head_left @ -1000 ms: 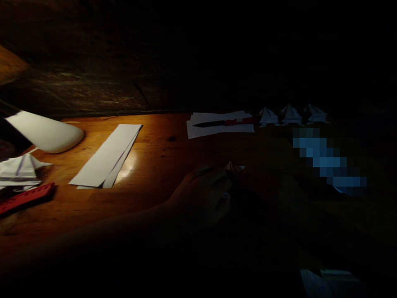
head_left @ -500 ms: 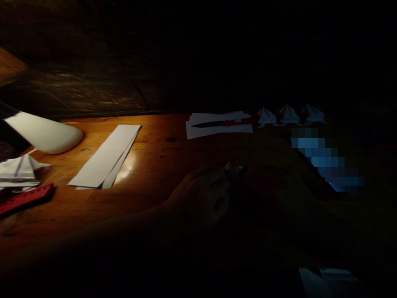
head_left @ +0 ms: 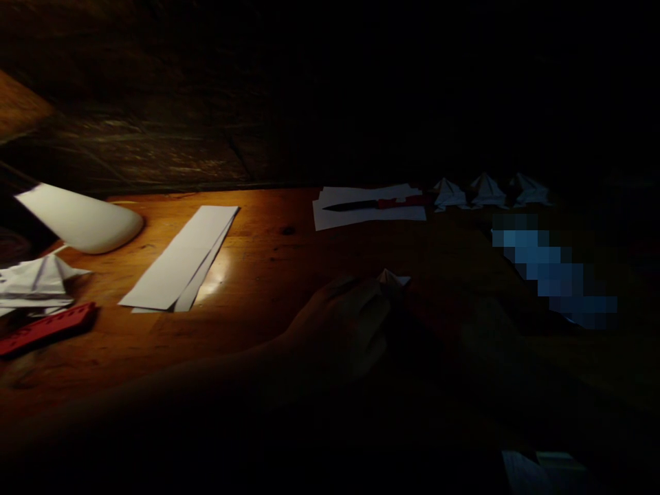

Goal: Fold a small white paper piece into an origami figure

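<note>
White paper fold (head_left: pixel 394 278), tip up, between left hand (head_left: pixel 340 330), right hand (head_left: pixel 454 316); axis hidden.

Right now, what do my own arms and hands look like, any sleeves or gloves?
The left grip is a bare hand, no glove, on a forearm with no sleeve showing. The right grip looks ungloved too, but shadow hides any ring, watch or sleeve.

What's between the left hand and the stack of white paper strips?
Head view: only bare wooden table, with lamp glare by the paper strips. The left hand grips a folded paper.
</note>
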Demonstrator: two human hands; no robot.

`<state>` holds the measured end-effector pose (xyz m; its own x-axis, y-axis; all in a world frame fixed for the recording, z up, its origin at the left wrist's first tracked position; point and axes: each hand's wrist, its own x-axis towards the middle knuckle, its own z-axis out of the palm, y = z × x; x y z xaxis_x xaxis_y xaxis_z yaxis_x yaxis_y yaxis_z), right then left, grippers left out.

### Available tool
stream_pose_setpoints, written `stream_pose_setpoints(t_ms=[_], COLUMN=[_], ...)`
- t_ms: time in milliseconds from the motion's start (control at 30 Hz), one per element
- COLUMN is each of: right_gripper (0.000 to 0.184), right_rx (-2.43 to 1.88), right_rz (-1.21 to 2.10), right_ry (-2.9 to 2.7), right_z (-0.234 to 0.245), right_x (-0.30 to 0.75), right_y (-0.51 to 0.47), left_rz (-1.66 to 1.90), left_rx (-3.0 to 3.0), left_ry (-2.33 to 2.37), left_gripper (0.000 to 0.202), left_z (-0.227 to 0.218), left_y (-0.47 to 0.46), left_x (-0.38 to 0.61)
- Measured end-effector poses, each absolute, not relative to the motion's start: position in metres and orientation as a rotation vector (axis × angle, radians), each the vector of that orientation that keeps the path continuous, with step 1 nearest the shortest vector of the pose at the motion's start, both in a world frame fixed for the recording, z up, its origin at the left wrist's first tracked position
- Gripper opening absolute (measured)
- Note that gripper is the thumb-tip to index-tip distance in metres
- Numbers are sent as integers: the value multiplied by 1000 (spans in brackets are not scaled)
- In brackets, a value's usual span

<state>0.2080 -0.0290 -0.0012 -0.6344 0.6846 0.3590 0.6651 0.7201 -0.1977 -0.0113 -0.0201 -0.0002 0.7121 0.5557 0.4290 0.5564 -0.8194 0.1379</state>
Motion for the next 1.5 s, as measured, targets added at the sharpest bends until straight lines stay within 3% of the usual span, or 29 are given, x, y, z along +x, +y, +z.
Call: stream_pose_setpoints(t_ms=[167,333,600,833,1067,1300,1500], right_gripper=[15,40,19,37,41,24,23], right_rx=[-1128,-999,-906,-937,-929,-1014,-1006], right_rz=[47,136,119,93,122,83,7], right_ry=[-2526,-2597,-2609,-2606,-2636,-2619,-2603], right_z=[-1,4,-4,-4,2,-2,0], right_x=[211,222,225,224,225,222,220], right_y=[-29,-23,-23,-26,-25,-27,-30], left_rz=[-723,-705,-684,-765,-780,-761,-758], left_rx=[-2886,-2933,-2970,-2963,-2960,-3013,-3009], left_ry=[-917,-1041,-992,-1011,-1035,-1068,-1070], left_gripper=[12,15,10,13,12,15,13], left_z=[0,-1,-1,-3,-1,-2,-3], left_y=[-22,-22,-20,-20,-21,-20,-20], left_x=[-10,-12,-14,-13,-12,-13,-12])
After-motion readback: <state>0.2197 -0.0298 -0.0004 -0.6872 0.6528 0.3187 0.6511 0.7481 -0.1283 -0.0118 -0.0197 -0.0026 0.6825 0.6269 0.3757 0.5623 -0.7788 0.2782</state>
